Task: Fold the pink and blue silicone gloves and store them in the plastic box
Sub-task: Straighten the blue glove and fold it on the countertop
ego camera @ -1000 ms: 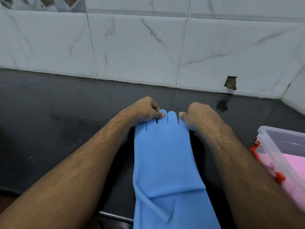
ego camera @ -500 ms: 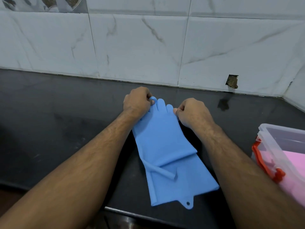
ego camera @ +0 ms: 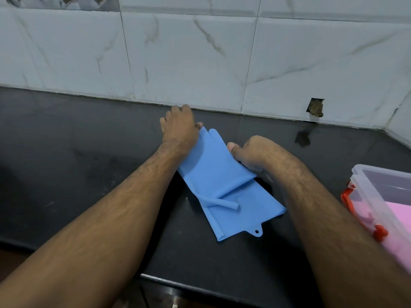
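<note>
Both hands pin the blue glove [ego camera: 219, 174] flat on the bench [ego camera: 66, 152] for folding: left hand [ego camera: 179, 127] presses, fingers straight; right hand [ego camera: 249, 150] pinches its edge.

Blue silicone glove [ego camera: 220, 181] lies flat on the dark counter, angled, fingertips toward the wall and cuff toward the near edge. The thumb is folded across the palm as a thin tube, and a small hanging tab with a hole pokes out at the cuff corner. Over at the right edge sits the clear plastic box [ego camera: 364, 192], red latches on its side, with the pink glove [ego camera: 400, 211] already inside, only partly visible.
</note>
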`<state>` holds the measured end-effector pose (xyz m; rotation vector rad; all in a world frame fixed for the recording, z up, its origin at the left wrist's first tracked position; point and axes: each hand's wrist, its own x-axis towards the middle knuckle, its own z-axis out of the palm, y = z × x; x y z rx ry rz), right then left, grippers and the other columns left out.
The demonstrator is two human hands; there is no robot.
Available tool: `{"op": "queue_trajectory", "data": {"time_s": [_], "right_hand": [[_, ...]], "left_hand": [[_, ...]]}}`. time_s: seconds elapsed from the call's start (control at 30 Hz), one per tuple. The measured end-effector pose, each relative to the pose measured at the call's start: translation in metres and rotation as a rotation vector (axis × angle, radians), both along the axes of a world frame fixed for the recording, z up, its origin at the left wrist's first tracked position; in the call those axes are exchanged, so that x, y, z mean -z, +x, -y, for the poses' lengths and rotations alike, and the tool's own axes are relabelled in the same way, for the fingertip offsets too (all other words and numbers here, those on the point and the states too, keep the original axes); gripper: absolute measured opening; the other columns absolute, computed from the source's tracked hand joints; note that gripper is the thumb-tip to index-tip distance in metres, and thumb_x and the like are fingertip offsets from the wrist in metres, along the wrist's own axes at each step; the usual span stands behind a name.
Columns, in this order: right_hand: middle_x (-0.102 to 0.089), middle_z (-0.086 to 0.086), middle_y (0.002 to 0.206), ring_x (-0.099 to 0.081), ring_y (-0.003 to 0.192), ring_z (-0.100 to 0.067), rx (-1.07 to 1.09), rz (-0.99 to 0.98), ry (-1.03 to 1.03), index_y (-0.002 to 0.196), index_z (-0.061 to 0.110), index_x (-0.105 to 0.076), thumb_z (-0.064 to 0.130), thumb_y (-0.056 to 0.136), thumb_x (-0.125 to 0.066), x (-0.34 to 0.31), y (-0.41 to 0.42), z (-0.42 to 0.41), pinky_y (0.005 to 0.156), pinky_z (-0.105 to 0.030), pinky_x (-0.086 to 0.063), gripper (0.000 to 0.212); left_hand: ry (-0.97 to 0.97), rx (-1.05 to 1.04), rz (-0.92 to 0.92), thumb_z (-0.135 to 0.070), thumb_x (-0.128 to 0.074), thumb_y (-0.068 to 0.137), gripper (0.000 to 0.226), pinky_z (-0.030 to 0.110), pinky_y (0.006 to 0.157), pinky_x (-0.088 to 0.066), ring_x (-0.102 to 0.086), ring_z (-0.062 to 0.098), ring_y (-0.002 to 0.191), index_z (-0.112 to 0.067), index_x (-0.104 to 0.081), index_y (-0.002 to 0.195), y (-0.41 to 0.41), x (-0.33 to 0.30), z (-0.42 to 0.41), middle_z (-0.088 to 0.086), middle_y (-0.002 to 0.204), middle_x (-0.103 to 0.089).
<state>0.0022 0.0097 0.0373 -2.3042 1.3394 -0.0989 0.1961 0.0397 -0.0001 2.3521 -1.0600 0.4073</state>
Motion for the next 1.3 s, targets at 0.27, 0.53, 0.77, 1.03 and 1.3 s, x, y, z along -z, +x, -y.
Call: {"op": "queue_trajectory", "data": {"time_s": [0.27,0.53,0.77,1.03,1.3], "right_hand": [[-0.067,-0.013,0.109,-0.064,0.088,-0.028,-0.067,-0.183,-0.029,0.136,0.006,-0.059,0.069,0.101,-0.025,-0.008,-0.01,-0.012,0.081,-0.036,-0.049,0.08],[-0.065,0.008,0.101,-0.063,0.105,-0.014,-0.255,0.4,0.198,0.078,0.028,-0.07,0.058,0.096,-0.06,-0.007,-0.021,-0.018,0.095,-0.033,-0.049,0.037],[-0.057,0.001,0.071,-0.057,0.058,-0.016,-0.161,0.231,0.054,0.079,0.019,-0.059,0.038,0.099,-0.063,-0.004,-0.023,-0.012,0.047,-0.025,-0.046,0.028],[-0.069,-0.009,0.077,-0.065,0.055,-0.023,-0.097,-0.102,0.012,0.104,0.008,-0.065,0.063,0.1,-0.045,-0.002,-0.022,-0.015,0.06,-0.031,-0.056,0.059],[-0.071,-0.01,0.11,-0.068,0.105,-0.028,-0.094,-0.104,-0.074,0.115,0.008,-0.068,0.045,0.097,-0.064,0.003,-0.017,-0.012,0.086,-0.036,-0.055,0.042]], "left_hand": [[0.176,0.6,-0.064,-0.045,-0.053,0.103,0.035,0.043,0.107,-0.037,-0.056,0.02,0.117,-0.023,-0.067,0.126,-0.04,-0.008,-0.002,-0.001,0.121,-0.063],[0.167,0.426,-0.216,-0.052,-0.043,0.084,0.019,0.032,0.06,-0.02,-0.038,0.013,0.079,-0.058,-0.059,0.074,-0.036,0.009,-0.015,-0.006,0.082,-0.041],[0.202,0.819,-0.406,-0.061,-0.051,0.092,0.046,0.047,0.088,-0.055,-0.066,0.025,0.089,-0.021,-0.074,0.093,-0.024,0.0,-0.013,0.01,0.098,-0.072],[0.322,0.818,-0.122,-0.04,-0.065,0.096,0.01,0.037,0.097,-0.043,-0.057,0.015,0.11,-0.035,-0.073,0.101,-0.019,0.0,-0.006,-0.014,0.112,-0.063],[0.169,0.828,-0.085,-0.025,-0.078,0.089,0.004,0.028,0.082,-0.037,-0.058,0.004,0.092,-0.022,-0.078,0.087,-0.021,-0.003,-0.002,-0.011,0.095,-0.068]]}}
